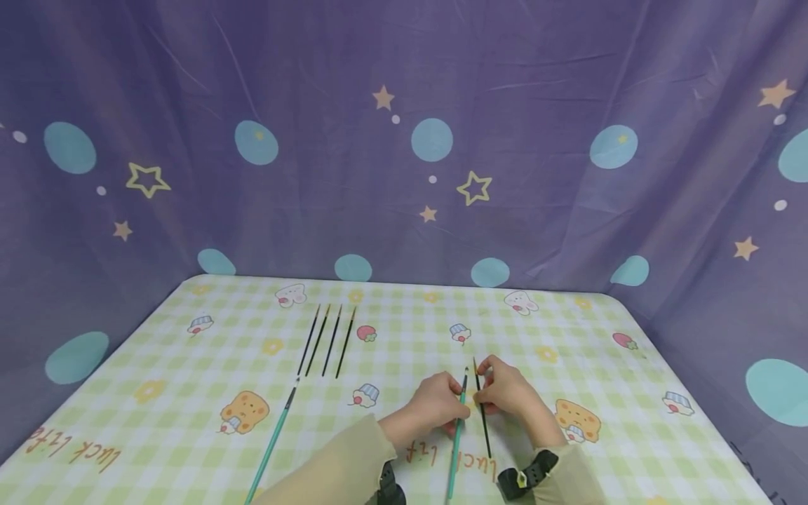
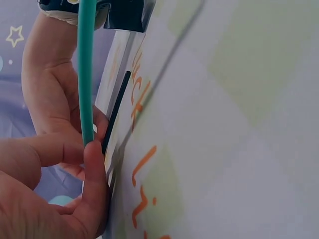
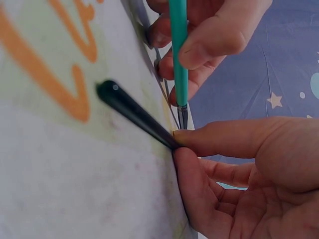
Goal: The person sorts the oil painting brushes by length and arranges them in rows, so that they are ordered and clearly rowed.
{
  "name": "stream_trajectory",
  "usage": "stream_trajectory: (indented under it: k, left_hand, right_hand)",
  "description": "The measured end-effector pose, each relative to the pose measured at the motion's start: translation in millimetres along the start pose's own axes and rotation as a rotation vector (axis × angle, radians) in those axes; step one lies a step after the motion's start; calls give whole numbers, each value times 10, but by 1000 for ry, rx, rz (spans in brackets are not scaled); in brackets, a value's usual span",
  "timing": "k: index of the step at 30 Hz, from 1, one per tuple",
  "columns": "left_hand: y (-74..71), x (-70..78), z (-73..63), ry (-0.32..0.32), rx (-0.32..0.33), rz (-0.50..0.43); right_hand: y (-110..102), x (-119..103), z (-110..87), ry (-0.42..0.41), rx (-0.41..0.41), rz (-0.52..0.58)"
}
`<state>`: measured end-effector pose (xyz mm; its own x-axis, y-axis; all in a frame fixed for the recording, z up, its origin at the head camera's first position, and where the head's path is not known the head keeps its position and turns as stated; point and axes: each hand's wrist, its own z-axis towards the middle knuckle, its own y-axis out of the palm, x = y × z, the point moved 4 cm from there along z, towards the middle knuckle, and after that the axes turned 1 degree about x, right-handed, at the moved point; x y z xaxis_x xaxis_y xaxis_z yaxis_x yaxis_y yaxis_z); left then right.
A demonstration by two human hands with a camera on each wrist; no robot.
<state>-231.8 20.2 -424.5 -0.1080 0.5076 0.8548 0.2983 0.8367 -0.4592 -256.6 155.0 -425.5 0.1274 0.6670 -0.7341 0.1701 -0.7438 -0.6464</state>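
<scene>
Between its thumb and fingers, my left hand [image 1: 438, 401] pinches a teal-handled paintbrush [image 1: 456, 449], bristles pointing away from me. Just to the right, my right hand [image 1: 506, 388] pinches a thin black paintbrush [image 1: 486, 431] near its middle. The two brushes run almost side by side, a small gap between them. In the right wrist view the black handle [image 3: 137, 114] slants close to the cloth, and the teal handle [image 3: 178, 55] hangs in the other hand. The left wrist view shows the teal handle [image 2: 85, 74] standing off the cloth.
Several thin dark paintbrushes [image 1: 331, 340] lie in a slanted row at the left of the table. Nearer, another teal paintbrush [image 1: 273, 442] lies alone. A green-checked tablecloth [image 1: 391, 315] covers the table, with a purple curtain [image 1: 353, 217] behind it.
</scene>
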Motion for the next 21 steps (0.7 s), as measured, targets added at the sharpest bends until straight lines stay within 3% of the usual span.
stream_trajectory:
  k: [6,11,21]
  left_hand:
    - [-21,-29,22,-22,-44,-62]
    - [-55,-71,13,20,-83,-135]
    - [-297,-140,-100,108,-49,-163]
  right_hand:
    - [2,5,-5,11,-11,0]
    - [11,7,-2,4,-8,12]
    - [4,13,-1,0,-5,8]
